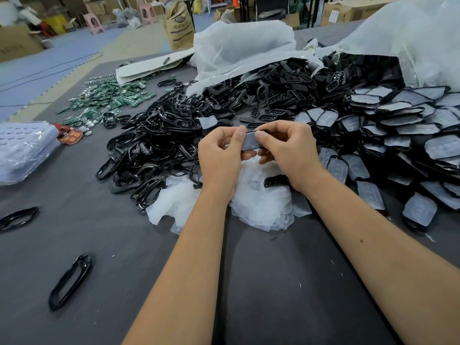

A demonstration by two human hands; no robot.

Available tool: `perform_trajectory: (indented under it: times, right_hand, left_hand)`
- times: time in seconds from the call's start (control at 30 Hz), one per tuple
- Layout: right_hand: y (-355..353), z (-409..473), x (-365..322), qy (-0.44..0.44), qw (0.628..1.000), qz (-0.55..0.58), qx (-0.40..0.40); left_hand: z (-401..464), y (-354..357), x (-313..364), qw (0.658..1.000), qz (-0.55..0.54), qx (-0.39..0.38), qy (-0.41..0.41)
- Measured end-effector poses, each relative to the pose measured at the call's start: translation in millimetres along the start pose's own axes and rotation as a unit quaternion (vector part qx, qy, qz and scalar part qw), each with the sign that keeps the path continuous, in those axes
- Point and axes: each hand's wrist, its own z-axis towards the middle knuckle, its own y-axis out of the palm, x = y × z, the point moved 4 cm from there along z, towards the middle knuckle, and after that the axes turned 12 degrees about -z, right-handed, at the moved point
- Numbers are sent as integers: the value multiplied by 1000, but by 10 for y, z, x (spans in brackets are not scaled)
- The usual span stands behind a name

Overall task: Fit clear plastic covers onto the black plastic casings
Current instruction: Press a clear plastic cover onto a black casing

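Both my hands hold one black casing (250,141) with a clear cover on its face, above the table's middle. My left hand (220,155) pinches its left end between thumb and fingers. My right hand (288,150) pinches its right end, thumb on top. Below my hands lies a heap of loose clear covers (258,202), with one bare black casing (275,181) resting on it. To the right spreads a pile of casings fitted with covers (403,135). Bare black casings (281,100) spill from a plastic bag behind.
A heap of black frames (149,148) lies left of my hands, and two single frames (71,281) (18,217) sit at the near left. Green circuit boards (107,98) are scattered at the back left. Stacked clear trays (23,150) stand at the left edge. White bags (239,48) rise behind.
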Motion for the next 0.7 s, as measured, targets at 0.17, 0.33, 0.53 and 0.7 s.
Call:
perform_trajectory:
  times: [0.17, 0.33, 0.53, 0.7]
  right_hand:
    - [-11, 13, 17, 16, 1000, 23, 10]
    - [-21, 27, 34, 23, 999, 37, 27]
    - [-20, 22, 38, 18, 999, 37, 33]
    - [-8, 11, 8, -8, 999, 29, 16]
  left_hand:
    - [6, 1, 2, 1000, -15, -1, -19]
    - [11, -29, 2, 1000, -11, 21, -8]
    - [-23, -19, 14, 995, 70, 27, 59]
    - [-19, -4, 13, 998, 51, 9, 45]
